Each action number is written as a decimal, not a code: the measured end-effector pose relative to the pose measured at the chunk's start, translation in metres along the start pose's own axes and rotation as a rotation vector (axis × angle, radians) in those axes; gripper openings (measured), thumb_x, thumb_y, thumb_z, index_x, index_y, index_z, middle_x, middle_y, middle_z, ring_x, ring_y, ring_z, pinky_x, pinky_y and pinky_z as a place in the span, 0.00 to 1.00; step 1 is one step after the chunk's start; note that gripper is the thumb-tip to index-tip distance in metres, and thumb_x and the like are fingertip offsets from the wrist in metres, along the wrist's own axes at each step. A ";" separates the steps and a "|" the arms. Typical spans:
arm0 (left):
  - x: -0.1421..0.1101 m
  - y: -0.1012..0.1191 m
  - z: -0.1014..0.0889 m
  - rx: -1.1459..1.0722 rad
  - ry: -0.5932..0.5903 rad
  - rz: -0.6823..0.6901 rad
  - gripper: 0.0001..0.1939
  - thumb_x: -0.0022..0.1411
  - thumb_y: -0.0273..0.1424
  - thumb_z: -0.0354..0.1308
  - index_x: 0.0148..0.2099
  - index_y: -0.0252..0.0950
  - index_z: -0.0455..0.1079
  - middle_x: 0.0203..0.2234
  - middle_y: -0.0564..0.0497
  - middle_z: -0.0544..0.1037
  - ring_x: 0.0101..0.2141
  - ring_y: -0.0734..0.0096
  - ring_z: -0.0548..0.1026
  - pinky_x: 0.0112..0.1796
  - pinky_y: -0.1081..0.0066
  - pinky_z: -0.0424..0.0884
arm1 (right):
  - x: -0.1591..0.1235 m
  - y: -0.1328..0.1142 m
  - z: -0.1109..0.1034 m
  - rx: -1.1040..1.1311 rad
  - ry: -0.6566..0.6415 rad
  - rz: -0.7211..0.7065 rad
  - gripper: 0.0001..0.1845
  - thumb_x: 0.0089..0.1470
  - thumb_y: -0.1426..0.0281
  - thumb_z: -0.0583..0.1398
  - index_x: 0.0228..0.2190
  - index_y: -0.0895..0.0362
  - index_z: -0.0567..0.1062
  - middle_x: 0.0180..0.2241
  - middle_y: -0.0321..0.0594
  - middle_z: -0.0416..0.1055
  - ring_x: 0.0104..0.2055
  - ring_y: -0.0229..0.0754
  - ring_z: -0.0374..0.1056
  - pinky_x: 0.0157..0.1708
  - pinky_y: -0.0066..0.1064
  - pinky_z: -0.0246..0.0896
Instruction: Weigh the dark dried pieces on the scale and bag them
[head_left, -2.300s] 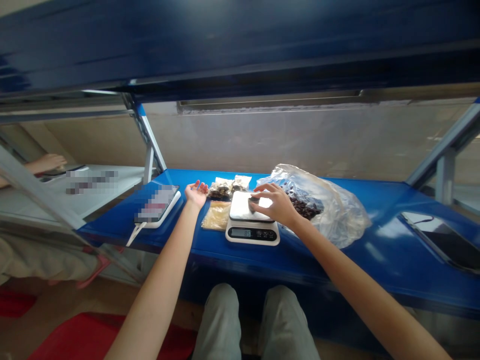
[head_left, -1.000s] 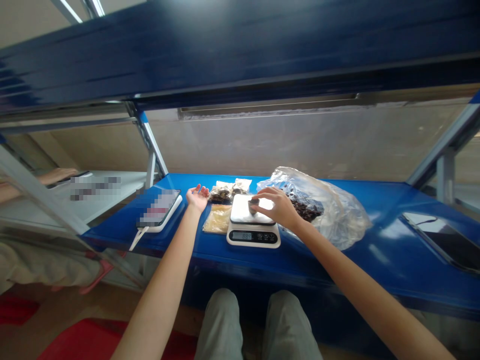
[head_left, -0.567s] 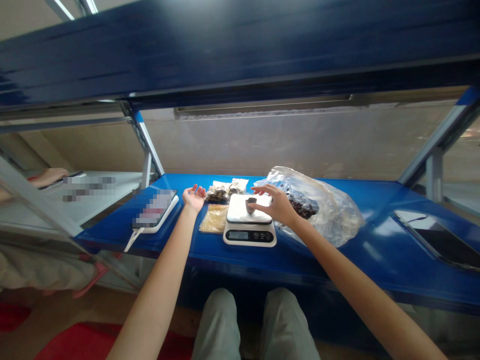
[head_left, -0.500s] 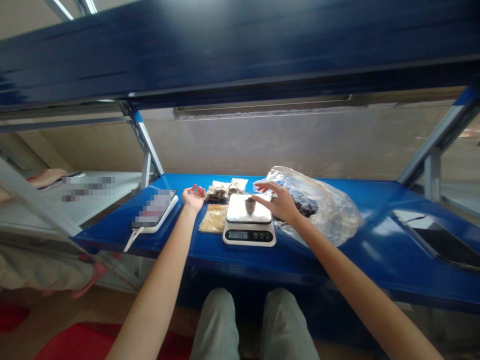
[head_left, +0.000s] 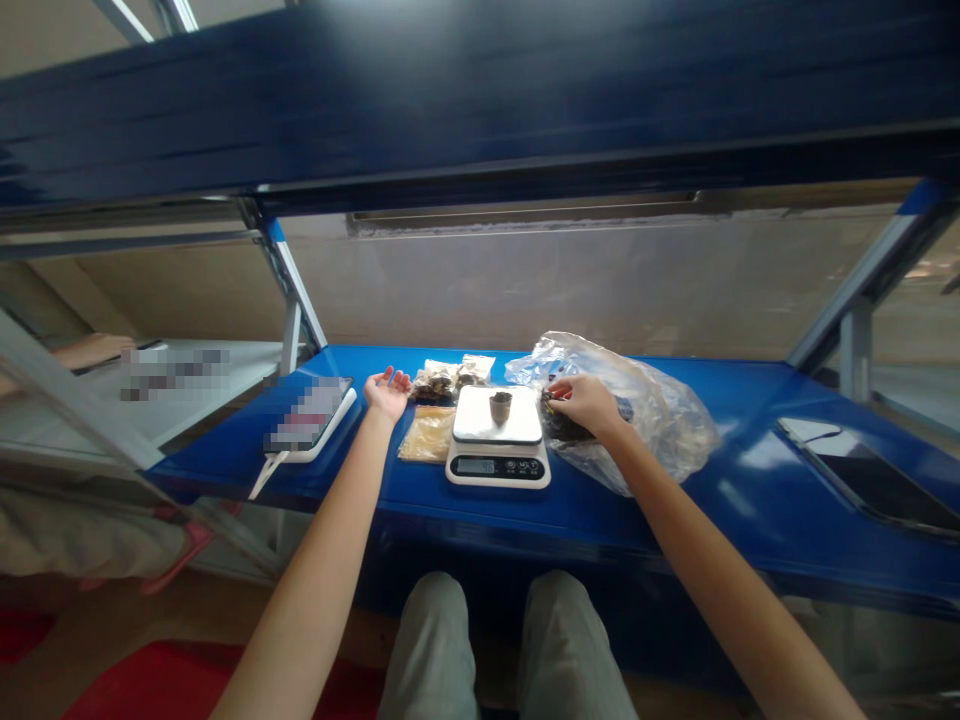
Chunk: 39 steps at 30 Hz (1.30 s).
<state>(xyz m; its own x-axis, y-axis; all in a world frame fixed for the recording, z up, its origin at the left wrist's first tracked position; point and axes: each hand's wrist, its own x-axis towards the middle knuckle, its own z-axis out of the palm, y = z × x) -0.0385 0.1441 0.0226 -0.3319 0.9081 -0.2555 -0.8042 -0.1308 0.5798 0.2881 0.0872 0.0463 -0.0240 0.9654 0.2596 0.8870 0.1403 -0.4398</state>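
A white kitchen scale (head_left: 496, 441) stands on the blue shelf (head_left: 750, 500), and a small dark cup (head_left: 499, 407) sits on its plate. My right hand (head_left: 589, 402) is at the mouth of a big clear plastic bag (head_left: 660, 425) of dark pieces, fingers pinched together on some of the dark pieces. My left hand (head_left: 389, 391) hovers left of the scale, palm up, fingers apart and empty. Small filled packets (head_left: 448, 378) lie behind the scale. A flat packet of pale yellow stuff (head_left: 429, 436) lies beside it.
A tablet on a white stand (head_left: 307, 420) with a cable is at the shelf's left end. A dark tablet (head_left: 862, 472) lies at the far right. Another person's hand (head_left: 88, 349) rests on the neighbouring grey shelf. A blue shelf board hangs low overhead.
My right hand let go of the small dark cup on the scale and moved right to the bag's mouth, closing its fingers there. My left hand stayed put.
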 end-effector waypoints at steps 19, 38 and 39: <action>-0.003 0.000 0.001 -0.012 -0.002 -0.002 0.06 0.53 0.27 0.45 0.29 0.36 0.63 0.21 0.50 0.68 0.22 0.72 0.69 0.25 0.74 0.64 | 0.003 0.004 0.004 0.015 0.016 0.011 0.15 0.42 0.75 0.60 0.35 0.57 0.78 0.30 0.40 0.77 0.34 0.44 0.72 0.30 0.30 0.62; 0.000 0.000 0.000 -0.005 -0.010 0.007 0.07 0.52 0.26 0.44 0.29 0.35 0.63 0.20 0.50 0.68 0.22 0.72 0.69 0.25 0.74 0.64 | 0.012 0.008 0.008 0.254 0.198 -0.021 0.12 0.42 0.76 0.60 0.34 0.61 0.78 0.26 0.42 0.77 0.30 0.41 0.73 0.35 0.29 0.66; 0.000 0.000 0.000 -0.007 -0.011 0.007 0.07 0.52 0.26 0.44 0.29 0.35 0.63 0.20 0.50 0.68 0.22 0.71 0.69 0.25 0.74 0.64 | 0.012 0.008 0.008 0.267 0.197 -0.019 0.13 0.42 0.75 0.61 0.35 0.61 0.77 0.26 0.43 0.77 0.30 0.42 0.73 0.35 0.30 0.66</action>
<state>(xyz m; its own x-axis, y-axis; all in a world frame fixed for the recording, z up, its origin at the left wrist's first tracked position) -0.0385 0.1437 0.0223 -0.3325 0.9114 -0.2426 -0.8050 -0.1402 0.5765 0.2915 0.1012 0.0393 0.0735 0.9049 0.4192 0.7346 0.2351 -0.6364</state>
